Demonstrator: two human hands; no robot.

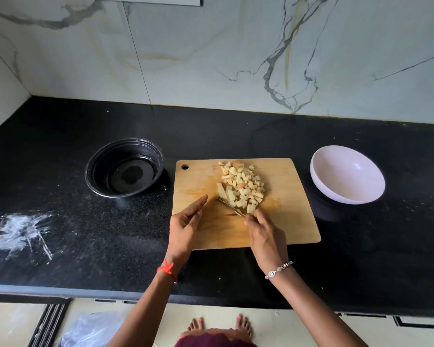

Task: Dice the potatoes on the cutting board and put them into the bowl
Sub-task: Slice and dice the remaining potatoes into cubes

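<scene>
From the head camera, a wooden cutting board (198,179) lies on a black countertop (60,159) with a heap of diced potato (241,186) on its middle and far part. The right hand (266,236) has its fingers curled round the handle of a knife (229,207), whose blade points left and away, its tip at the near edge of the heap. The left hand (186,226) holds nothing, its fingers straight over the board's left side. A pale bowl (336,176) stands right of the board, a black round container (124,169) left of it. A white powdery smear (23,234) marks the counter's left part.
</scene>
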